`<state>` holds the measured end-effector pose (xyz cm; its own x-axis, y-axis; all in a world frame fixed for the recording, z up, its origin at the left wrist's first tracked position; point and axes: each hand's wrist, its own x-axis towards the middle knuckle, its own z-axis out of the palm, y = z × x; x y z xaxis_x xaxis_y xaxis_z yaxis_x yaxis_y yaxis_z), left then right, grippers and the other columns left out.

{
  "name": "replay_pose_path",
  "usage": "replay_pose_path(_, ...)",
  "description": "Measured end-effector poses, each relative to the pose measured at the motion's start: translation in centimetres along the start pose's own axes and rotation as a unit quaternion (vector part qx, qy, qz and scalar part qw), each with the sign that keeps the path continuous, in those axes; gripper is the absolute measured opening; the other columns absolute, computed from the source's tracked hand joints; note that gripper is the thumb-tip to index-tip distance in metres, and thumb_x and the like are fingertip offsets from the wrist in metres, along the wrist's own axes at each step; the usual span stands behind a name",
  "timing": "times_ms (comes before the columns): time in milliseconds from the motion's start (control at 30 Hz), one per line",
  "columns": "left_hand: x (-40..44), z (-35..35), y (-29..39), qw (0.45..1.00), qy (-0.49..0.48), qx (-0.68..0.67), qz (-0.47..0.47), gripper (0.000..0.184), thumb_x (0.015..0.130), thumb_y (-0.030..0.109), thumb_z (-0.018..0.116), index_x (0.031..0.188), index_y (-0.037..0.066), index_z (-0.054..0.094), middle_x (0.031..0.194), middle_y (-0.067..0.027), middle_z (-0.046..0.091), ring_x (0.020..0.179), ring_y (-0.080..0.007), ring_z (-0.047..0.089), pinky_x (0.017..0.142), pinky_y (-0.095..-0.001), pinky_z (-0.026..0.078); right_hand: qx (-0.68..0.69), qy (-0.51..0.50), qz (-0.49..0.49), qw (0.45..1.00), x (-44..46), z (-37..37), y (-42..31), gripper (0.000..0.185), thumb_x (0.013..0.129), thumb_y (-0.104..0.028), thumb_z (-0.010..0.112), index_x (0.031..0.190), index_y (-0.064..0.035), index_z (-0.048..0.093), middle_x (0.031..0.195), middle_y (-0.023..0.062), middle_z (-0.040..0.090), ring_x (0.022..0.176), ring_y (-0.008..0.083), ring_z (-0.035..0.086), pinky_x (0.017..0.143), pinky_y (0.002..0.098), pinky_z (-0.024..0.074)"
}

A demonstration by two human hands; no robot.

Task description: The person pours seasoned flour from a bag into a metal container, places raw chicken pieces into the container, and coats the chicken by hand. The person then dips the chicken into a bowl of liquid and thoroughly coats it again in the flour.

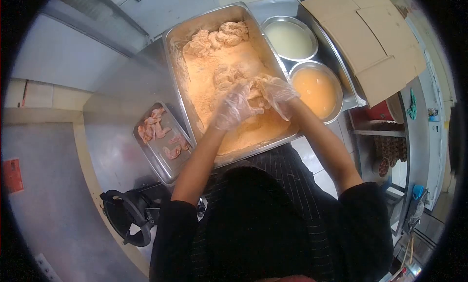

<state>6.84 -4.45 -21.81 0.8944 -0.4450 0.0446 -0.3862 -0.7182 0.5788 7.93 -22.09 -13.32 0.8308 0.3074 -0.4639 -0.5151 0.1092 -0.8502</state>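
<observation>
Both my hands wear clear plastic gloves over a deep metal pan (176,87) of orange-tinted flour (202,75). My left hand (235,108) is curled at the near side of a flour-coated chicken piece (257,90). From the other side, my right hand (279,97) closes on the same piece, whose outline is partly hidden by the fingers. Just beyond my hands, more coated chicken (229,75) lies in the flour. A heap of coated chicken pieces (229,34) rests at the pan's far end.
Left of the pan, a small metal tray (168,172) holds raw chicken pieces (153,126). On the right stand a bowl of pale liquid (290,38) and a bowl of orange liquid (314,91). Flattened cardboard (365,33) covers a container beyond them. A black stand (127,216) is at lower left.
</observation>
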Motion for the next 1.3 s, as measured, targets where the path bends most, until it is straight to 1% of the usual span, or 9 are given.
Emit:
replay_pose_path(67,-0.3,2.1,-1.9,0.992,0.06,-0.082,0.069,0.063,0.077,0.035,0.068,0.127,0.006,0.044,0.119,-0.0173,0.053,0.112,-0.0296,0.05,0.094,-0.0369,0.042,-0.609,0.032,-0.176,0.773,0.5,-0.5,1.0,0.031,0.092,-0.032,0.052,0.106,-0.0043,0.056,0.08,0.0046,0.057,0.067,0.0125,0.052,0.06,0.0269,0.0435)
replay_pose_path(167,-0.8,-1.4,0.7,0.879,-0.02,-0.452,-0.152,0.059,0.08,0.036,0.066,0.125,0.005,0.046,0.114,-0.0134,0.057,0.107,-0.0259,0.054,0.091,-0.0351,0.044,-0.345,0.023,0.036,0.938,-0.2,-0.3,0.0,0.034,0.091,-0.031,0.054,0.111,-0.0039,0.057,0.09,0.0064,0.061,0.079,0.0133,0.055,0.069,0.0268,0.0449)
replay_pose_path(267,-1.9,-3.4,1.7,0.774,0.022,-0.604,-0.187,0.051,0.082,0.032,0.066,0.123,0.008,0.048,0.107,-0.0088,0.06,0.1,-0.0202,0.057,0.085,-0.0316,0.047,-0.371,-0.008,-0.164,0.914,1.1,-0.9,2.7,0.036,0.09,-0.03,0.055,0.115,-0.0044,0.057,0.099,0.0063,0.062,0.088,0.0133,0.055,0.076,0.027,0.0444)
replay_pose_path(333,-2.1,-1.2,-4.0,0.459,-0.164,-0.868,-0.092,0.044,0.083,0.02,0.065,0.122,0.009,0.048,0.105,-0.0046,0.059,0.095,-0.0147,0.057,0.081,-0.0273,0.048,-0.356,-0.024,-0.094,0.929,2.1,-1.1,3.1,0.036,0.089,-0.029,0.056,0.115,-0.0045,0.057,0.099,0.0059,0.062,0.087,0.0128,0.055,0.076,0.0264,0.0443)
replay_pose_path(433,-1.7,-2.9,-0.4,0.729,-0.018,-0.653,-0.205,0.045,0.083,0.014,0.064,0.124,0.007,0.045,0.103,-0.0047,0.059,0.091,-0.0123,0.056,0.08,-0.0246,0.048,-0.38,-0.061,-0.063,0.921,4.2,-2.6,5.7,0.035,0.089,-0.027,0.056,0.116,-0.0043,0.057,0.1,0.0066,0.062,0.086,0.0122,0.054,0.076,0.0259,0.0441)
replay_pose_path(600,-1.9,-4.6,-0.5,0.795,-0.111,-0.558,-0.209,0.046,0.085,0.012,0.06,0.126,0.004,0.041,0.103,-0.0058,0.059,0.089,-0.0137,0.055,0.079,-0.0266,0.047,-0.413,-0.05,-0.045,0.908,1.0,-0.6,3.2,0.029,0.086,-0.015,0.055,0.112,-0.0024,0.058,0.098,0.0132,0.063,0.087,0.0188,0.058,0.076,0.0303,0.0461)
replay_pose_path(667,-1.6,-5.1,0.5,0.89,-0.112,-0.421,-0.131,0.047,0.086,0.014,0.059,0.128,0.005,0.04,0.103,-0.0064,0.059,0.086,-0.0147,0.056,0.078,-0.0276,0.048,-0.724,-0.084,-0.296,0.617,-1.3,0.2,1.5,0.025,0.08,-0.008,0.052,0.103,-0.0011,0.058,0.095,0.0191,0.061,0.09,0.0291,0.059,0.076,0.0368,0.0467)
replay_pose_path(733,-1.1,-3.5,-1.0,0.946,-0.145,-0.291,-0.01,0.047,0.087,0.017,0.057,0.128,0.004,0.038,0.105,-0.0079,0.06,0.085,-0.0156,0.056,0.079,-0.0301,0.047,-0.696,-0.098,-0.277,0.655,-3.4,1.3,-0.4,0.023,0.078,-0.006,0.051,0.1,-0.001,0.058,0.093,0.0208,0.06,0.089,0.0325,0.058,0.076,0.0389,0.0462)
replay_pose_path(1300,-2.1,-2.5,-1.3,0.96,-0.148,-0.231,-0.062,0.051,0.08,0.025,0.063,0.123,0.003,0.048,0.115,-0.0203,0.054,0.106,-0.0325,0.053,0.093,-0.0375,0.041,-0.597,-0.142,-0.024,0.79,3.4,-1.4,6.2,0.03,0.079,-0.022,0.059,0.106,-0.0097,0.059,0.078,0.0171,0.062,0.069,0.0298,0.06,0.065,0.0416,0.0473)
